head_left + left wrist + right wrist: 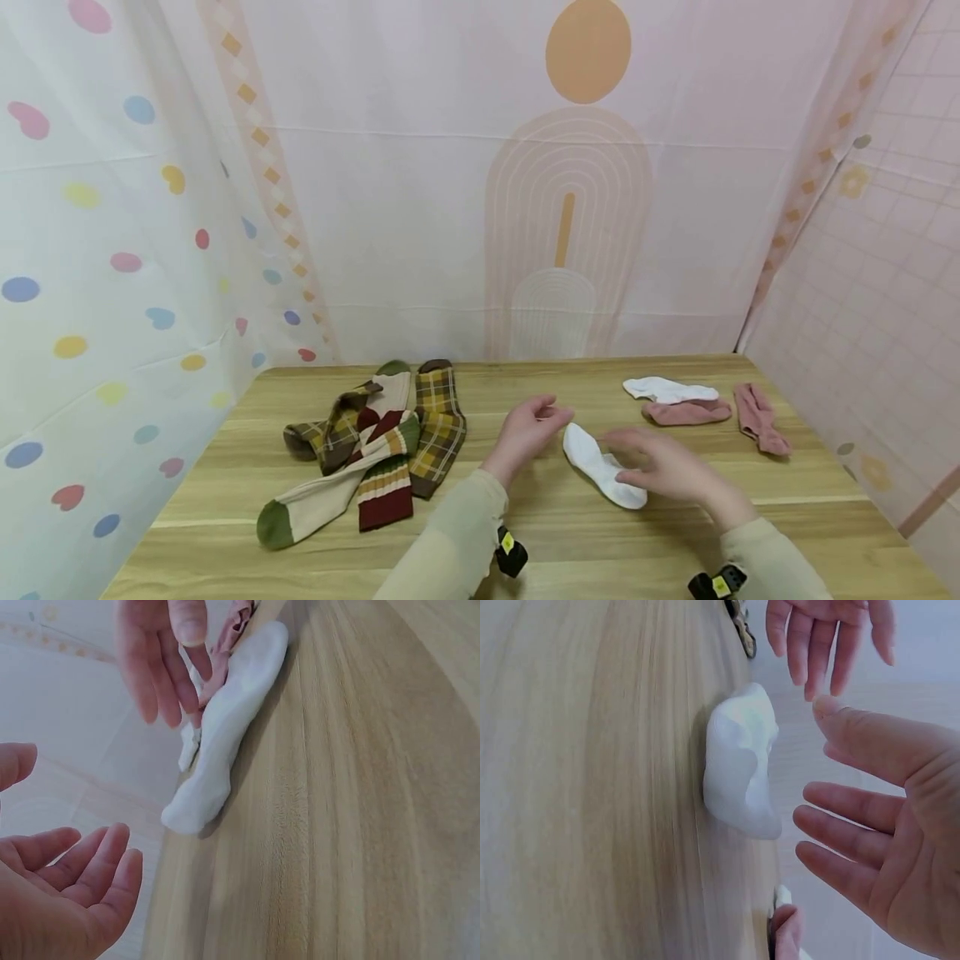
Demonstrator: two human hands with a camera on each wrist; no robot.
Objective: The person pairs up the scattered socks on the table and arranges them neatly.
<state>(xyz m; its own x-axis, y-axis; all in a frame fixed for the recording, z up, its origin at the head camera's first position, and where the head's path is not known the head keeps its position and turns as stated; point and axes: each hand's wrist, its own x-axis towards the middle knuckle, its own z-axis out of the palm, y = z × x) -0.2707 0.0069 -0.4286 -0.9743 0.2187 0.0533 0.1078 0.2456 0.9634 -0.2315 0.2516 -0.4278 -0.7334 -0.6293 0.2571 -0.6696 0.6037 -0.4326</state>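
Note:
A white ankle sock [596, 465] lies on the wooden table between the two hands. To its left hovers my left hand [529, 431], fingers loosely bent with nothing in them. My right hand [663, 468] is over the sock's right side in the head view, partly covering it. In the right wrist view a gap shows between that hand [900, 817] and the white sock [739, 765], and its fingers are relaxed and hold nothing. The left wrist view likewise has the left hand [71, 892] apart from the sock [229, 724].
On the left lies a pile of plaid socks [438, 433] and striped socks [322, 500]. Toward the back right, another white sock [667, 389] overlaps a pink sock [687, 412]. A second pink sock [759, 421] lies beside them. Patterned curtains [412, 208] stand behind the wooden table [247, 467].

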